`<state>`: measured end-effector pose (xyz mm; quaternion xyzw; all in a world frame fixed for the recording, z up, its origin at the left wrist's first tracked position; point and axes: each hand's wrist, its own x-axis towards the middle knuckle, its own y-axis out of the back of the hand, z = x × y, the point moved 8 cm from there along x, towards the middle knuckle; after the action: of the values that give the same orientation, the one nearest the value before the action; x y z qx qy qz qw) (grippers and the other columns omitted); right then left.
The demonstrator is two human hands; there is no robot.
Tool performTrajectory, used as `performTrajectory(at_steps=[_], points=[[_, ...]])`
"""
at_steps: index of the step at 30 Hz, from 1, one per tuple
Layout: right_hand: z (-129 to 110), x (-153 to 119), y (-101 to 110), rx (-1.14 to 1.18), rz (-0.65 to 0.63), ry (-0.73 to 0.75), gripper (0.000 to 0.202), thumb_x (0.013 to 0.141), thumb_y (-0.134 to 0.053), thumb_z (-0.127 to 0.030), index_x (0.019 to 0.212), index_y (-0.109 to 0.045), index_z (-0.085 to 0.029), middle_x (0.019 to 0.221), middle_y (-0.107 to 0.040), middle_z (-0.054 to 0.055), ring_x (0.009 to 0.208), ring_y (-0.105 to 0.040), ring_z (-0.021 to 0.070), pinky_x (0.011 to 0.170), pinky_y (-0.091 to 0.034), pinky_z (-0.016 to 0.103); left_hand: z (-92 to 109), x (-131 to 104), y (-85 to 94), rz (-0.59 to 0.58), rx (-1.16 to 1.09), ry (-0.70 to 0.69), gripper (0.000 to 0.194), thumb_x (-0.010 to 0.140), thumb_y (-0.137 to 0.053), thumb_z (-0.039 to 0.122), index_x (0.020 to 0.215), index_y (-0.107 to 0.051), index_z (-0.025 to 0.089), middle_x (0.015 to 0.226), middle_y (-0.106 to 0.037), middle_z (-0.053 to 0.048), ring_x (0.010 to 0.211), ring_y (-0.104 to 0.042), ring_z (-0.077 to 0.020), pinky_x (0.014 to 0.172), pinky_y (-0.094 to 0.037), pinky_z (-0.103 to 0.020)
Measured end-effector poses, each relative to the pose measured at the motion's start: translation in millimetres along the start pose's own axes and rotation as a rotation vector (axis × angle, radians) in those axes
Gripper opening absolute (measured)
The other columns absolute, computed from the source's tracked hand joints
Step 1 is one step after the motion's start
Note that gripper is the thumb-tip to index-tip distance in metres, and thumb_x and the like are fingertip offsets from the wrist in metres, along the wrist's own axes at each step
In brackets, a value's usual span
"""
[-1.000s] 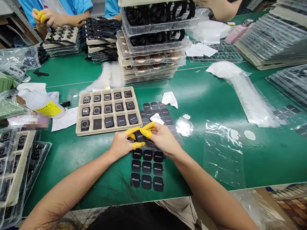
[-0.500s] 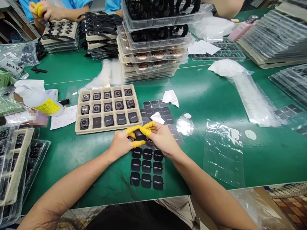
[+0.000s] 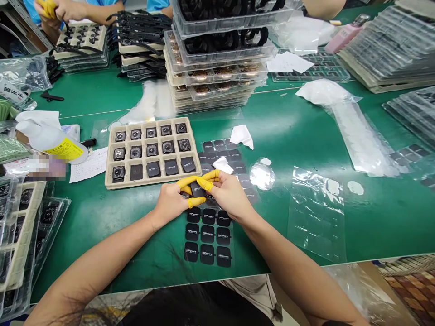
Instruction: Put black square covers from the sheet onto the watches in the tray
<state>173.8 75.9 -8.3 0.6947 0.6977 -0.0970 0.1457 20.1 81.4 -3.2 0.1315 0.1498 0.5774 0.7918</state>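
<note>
A black strapless watch body with a printed black film on its face is between my two hands, in front of the tray. My left hand grips its sides with thumb and fingers in yellow finger cots. My right hand, also in yellow cots, pinches at its upper right edge. Just below lies a clear sheet of black printed screen films in rows. Beyond my hands stands a beige tray holding watch bodies; most lie back up, while several in the front row show printed films. One front pocket holds no watch.
More film sheets and white wipes lie behind my right hand. Tall stacked trays rise at the back. A bottle with a yellow label leans at left; clear plastic sheets lie right. A co-worker's hands are at far left.
Both hands stay closed on the watch body, with only a slight shift of the fingers and a small tilt of the watch. The whole view has shifted slightly.
</note>
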Motion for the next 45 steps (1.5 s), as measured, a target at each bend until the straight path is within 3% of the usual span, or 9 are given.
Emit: performTrajectory(at_steps=[13, 19, 21, 25, 29, 33, 38, 41, 45], points=[[-2, -1, -1, -0.029, -0.013, 0.004, 0.033, 0.073, -0.078, -0.048, 0.088, -0.066, -0.021, 0.083, -0.072, 0.005, 0.072, -0.066, 0.0196, 0.061, -0.051, 0.032, -1, -1, 0.2, 0.009, -0.001, 0.008, 0.058, 0.065, -0.087, 0.031, 0.121, -0.074, 0.024, 0.076, -0.077, 0.004, 0.067, -0.068, -0.0135, 0.069, -0.057, -0.023], [-14, -1, 10, -0.206, 0.008, 0.095, 0.052, 0.074, -0.079, -0.04, 0.12, -0.058, -0.025, 0.127, -0.063, 0.009, 0.088, -0.069, 0.0205, 0.068, -0.058, 0.034, 0, -1, 1.6, 0.024, -0.024, -0.005, 0.056, 0.066, -0.086, 0.03, 0.12, -0.075, 0.024, 0.078, -0.076, 0.003, 0.068, -0.067, -0.0125, 0.072, -0.056, -0.023], [-13, -1, 4, -0.19, -0.086, 0.083, 0.058, 0.075, -0.078, -0.038, 0.127, -0.055, -0.026, 0.118, -0.066, 0.008, 0.083, -0.068, 0.0194, 0.065, -0.058, 0.033, -1, 0, 1.1, 0.007, -0.047, -0.007, 0.057, 0.065, -0.087, 0.032, 0.12, -0.074, 0.023, 0.082, -0.077, 0.002, 0.069, -0.067, -0.0129, 0.072, -0.056, -0.024], [-12, -2, -4, -0.217, -0.152, 0.128, 0.033, 0.083, -0.071, -0.038, 0.112, -0.064, -0.023, 0.089, -0.069, 0.004, 0.076, -0.067, 0.0193, 0.062, -0.055, 0.031, 0, 2, -2.3, -0.054, -0.063, -0.049, 0.061, 0.064, -0.089, 0.035, 0.121, -0.074, 0.021, 0.087, -0.077, 0.0, 0.073, -0.068, -0.0146, 0.074, -0.056, -0.025], [-12, -3, -6, -0.269, -0.135, 0.169, 0.024, 0.092, -0.059, -0.04, 0.106, -0.067, -0.023, 0.09, -0.072, 0.004, 0.071, -0.067, 0.018, 0.066, -0.056, 0.033, -1, 3, -0.8, -0.039, -0.038, -0.05, 0.043, 0.08, -0.077, 0.04, 0.119, -0.075, 0.022, 0.082, -0.077, 0.0, 0.067, -0.065, -0.0131, 0.067, -0.052, -0.023], [-13, -6, -9, -0.241, -0.214, 0.169, 0.034, 0.084, -0.072, -0.044, 0.111, -0.068, -0.022, 0.089, -0.073, 0.005, 0.075, -0.069, 0.0195, 0.07, -0.059, 0.036, 1, 4, 2.0, -0.022, -0.052, -0.056, 0.033, 0.095, -0.058, 0.04, 0.104, -0.078, 0.016, 0.092, -0.08, -0.003, 0.078, -0.07, -0.016, 0.07, -0.052, -0.024], [-42, 6, 6, 0.022, -0.005, 0.197, 0.038, 0.071, -0.084, -0.048, 0.096, -0.071, -0.022, 0.088, -0.075, 0.006, 0.079, -0.071, 0.0205, 0.071, -0.061, 0.036, -2, 3, 0.9, -0.036, -0.092, 0.016, 0.046, 0.102, -0.041, 0.043, 0.099, -0.077, 0.016, 0.08, -0.08, -0.004, 0.077, -0.073, -0.0164, 0.074, -0.053, -0.025], [-77, 28, -27, -0.026, 0.013, 0.29, 0.031, 0.075, -0.082, -0.045, 0.093, -0.071, -0.021, 0.091, -0.075, 0.006, 0.079, -0.071, 0.0201, 0.068, -0.06, 0.034, -1, 1, -2.7, -0.059, -0.052, -0.011, 0.025, 0.094, -0.055, 0.031, 0.103, -0.075, 0.018, 0.086, -0.08, -0.002, 0.08, -0.074, -0.0172, 0.074, -0.054, -0.025], [-100, 59, -134, -0.506, -0.258, 0.35, 0.013, 0.084, -0.071, -0.025, 0.095, -0.073, -0.018, 0.092, -0.077, 0.007, 0.081, -0.071, 0.0217, 0.072, -0.057, 0.034, -1, -2, -2.6, -0.044, 0.026, -0.086, 0.011, 0.081, -0.06, 0.015, 0.076, -0.07, 0.016, 0.075, -0.075, -0.005, 0.073, -0.07, -0.0227, 0.071, -0.053, -0.031]])
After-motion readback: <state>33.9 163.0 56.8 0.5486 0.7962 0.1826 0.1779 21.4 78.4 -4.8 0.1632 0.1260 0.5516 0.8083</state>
